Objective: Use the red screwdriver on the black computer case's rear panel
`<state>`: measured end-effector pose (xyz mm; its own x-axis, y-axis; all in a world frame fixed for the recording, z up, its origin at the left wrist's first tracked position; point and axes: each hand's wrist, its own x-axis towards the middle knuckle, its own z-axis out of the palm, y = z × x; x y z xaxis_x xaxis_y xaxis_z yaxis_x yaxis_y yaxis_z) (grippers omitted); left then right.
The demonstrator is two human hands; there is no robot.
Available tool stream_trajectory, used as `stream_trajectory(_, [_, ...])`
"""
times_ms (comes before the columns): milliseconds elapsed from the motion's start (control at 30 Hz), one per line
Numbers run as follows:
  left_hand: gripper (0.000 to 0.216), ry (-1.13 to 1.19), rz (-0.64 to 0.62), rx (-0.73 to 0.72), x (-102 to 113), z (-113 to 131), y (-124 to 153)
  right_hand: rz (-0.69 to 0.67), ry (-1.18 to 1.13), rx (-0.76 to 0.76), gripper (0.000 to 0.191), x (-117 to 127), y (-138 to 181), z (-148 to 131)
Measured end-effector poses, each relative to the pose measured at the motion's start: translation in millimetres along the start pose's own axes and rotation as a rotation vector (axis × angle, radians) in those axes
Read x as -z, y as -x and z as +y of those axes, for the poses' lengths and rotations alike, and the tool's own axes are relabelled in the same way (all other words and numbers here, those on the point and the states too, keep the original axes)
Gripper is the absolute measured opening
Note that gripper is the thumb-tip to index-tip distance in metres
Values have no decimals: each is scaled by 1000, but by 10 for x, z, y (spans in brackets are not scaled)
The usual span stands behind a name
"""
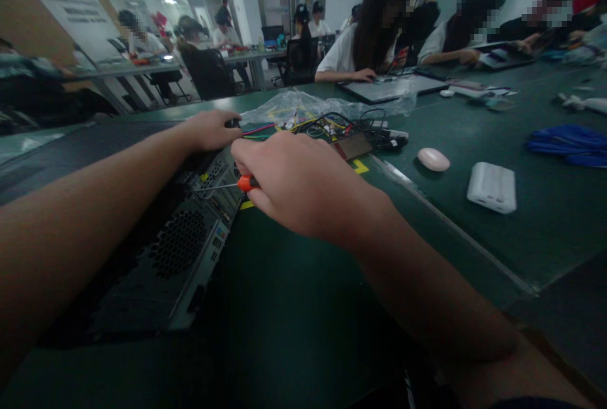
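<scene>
A black desktop computer case [180,251] lies on the green table, its rear panel with vents and ports facing right. My right hand [294,181] is closed round an orange-handled screwdriver [246,183], whose thin shaft points left at the rear panel. My left hand [211,129] rests with fingers curled on the far top corner of the case, steadying it. What the left fingers press on is a small dark part I cannot make out.
Behind the case lie a clear plastic bag [303,105] and a tangle of coloured wires with a circuit board [346,137]. A pink oval object [433,159], a white box [492,186] and blue cloth [569,143] lie right. Other people work at laptops across the table [474,257].
</scene>
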<state>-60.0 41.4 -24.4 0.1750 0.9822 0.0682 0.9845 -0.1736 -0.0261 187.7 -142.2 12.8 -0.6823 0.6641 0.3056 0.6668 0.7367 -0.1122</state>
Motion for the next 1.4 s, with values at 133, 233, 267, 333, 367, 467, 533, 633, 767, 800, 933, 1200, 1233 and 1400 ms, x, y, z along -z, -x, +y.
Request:
stream_trajectory(133, [76, 4, -5, -1, 11, 8, 15, 23, -10, 8, 28, -9, -5, 1])
stream_trajectory(233, [75, 3, -3, 9, 31, 42, 43, 26, 2, 2, 28, -4, -4, 1])
stream_trajectory(267, [76, 0, -5, 11, 37, 53, 51, 25, 6, -2, 28, 1, -2, -1])
stream_trajectory(333, [76, -4, -10, 14, 44, 66, 59, 19, 11, -2, 30, 15, 1, -5])
stream_trajectory(367, [77, -3, -12, 14, 45, 67, 59, 18, 12, -2, 31, 21, 2, -8])
stream_trajectory(467, [76, 3, -14, 10, 40, 50, 48, 8, 17, -14, 33, 33, 3, -11])
stream_trajectory(533, [76, 7, -18, 18, 39, 38, 40, 6, 23, -27, 33, 32, 1, -10])
stream_trajectory(633, [77, 6, -31, 20, 51, 36, 41, 27, 32, -29, 34, 17, -2, -12])
stream_trajectory(767, [78, 7, -36, -5, 63, 42, 48, 47, 27, -17, 37, -8, -7, -28])
stream_trajectory(800, [78, 7, -32, -4, 57, 36, 43, 48, 18, -13, 37, -11, -7, -33])
stream_trajectory(933, [77, 19, -1, -4, -7, -27, -18, 51, -31, -6, 29, -2, 2, -44])
stream_trajectory(1200, [77, 35, 17, -1, -73, -100, -84, 34, -12, -5, 26, -2, 0, -21])
stream_trajectory(1233, [77, 38, 16, -3, -74, -104, -84, 29, -13, -5, 26, -3, -1, -19])
stream_trajectory(1400, [76, 38, 21, -20, -77, -115, -92, 15, 2, -30, 24, 2, 3, -23])
